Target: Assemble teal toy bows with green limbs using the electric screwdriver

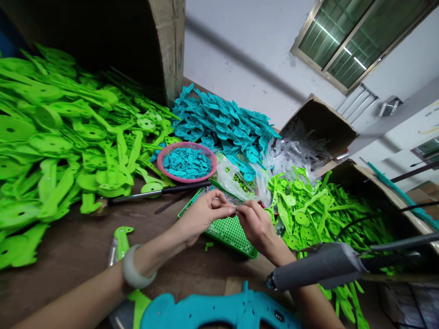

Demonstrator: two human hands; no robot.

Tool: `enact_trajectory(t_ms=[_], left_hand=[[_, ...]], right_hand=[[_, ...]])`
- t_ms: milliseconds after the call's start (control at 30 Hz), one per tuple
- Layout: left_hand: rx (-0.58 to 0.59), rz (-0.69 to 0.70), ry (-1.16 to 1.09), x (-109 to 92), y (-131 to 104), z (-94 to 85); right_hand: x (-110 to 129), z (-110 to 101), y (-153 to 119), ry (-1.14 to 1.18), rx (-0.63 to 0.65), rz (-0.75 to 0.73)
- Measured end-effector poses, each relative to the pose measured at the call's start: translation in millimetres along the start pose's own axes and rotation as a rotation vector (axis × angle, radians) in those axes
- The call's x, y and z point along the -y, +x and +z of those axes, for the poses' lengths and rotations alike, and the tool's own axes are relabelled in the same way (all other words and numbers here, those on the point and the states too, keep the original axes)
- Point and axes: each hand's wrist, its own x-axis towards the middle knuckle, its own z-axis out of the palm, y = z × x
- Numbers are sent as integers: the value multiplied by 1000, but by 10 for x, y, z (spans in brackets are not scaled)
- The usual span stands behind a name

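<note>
My left hand (202, 214) and my right hand (257, 226) meet above a green perforated tray (229, 235). Thumbs and forefingers of both are pinched close together at one spot. A tiny dark, metallic-looking piece (236, 209) shows between the fingertips, too small to name. Small silvery pieces lie in the far part of the tray, partly hidden by my hands. Below my hands, at the near edge, lies a large teal plastic part (206, 308) with openings in it. A small green plastic bit (208, 246) rests on the table near the tray.
A grey tool with a cable (318, 267) crosses over my right forearm. A pink basket (187, 178) holds teal pieces. Green parts (68, 132) heap at left, more green parts (308, 205) at right. Behind are teal parts (222, 121) and a black-handled rod (161, 191).
</note>
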Motion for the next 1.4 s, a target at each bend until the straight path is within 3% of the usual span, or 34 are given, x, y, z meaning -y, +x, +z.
enact_trajectory(t_ms=[167,300,467,567,700,833,967,1067,1400], left_hand=[[-171,331,410,-38,13,-99],[-105,538,696,6,-19,-111],[4,834,926,152,-50,-107],[36,928,1005,183,-62,-112],[33,959,1015,139,-91,-85],[12,902,970,81,-98,-64],[22,888,935,85,-79,-70],[24,903,930,97,-86,-71],[49,835,922,25,-147,-65]], right_hand=[[-69,1,4,82,64,187],[-28,-14,28,284,91,317],[-9,4,32,370,108,317],[-12,14,15,363,129,330],[-5,24,2,308,189,350],[-59,19,7,285,203,445],[-100,-24,45,626,262,711],[-77,-36,70,899,345,820],[-37,-25,64,1224,307,1044]])
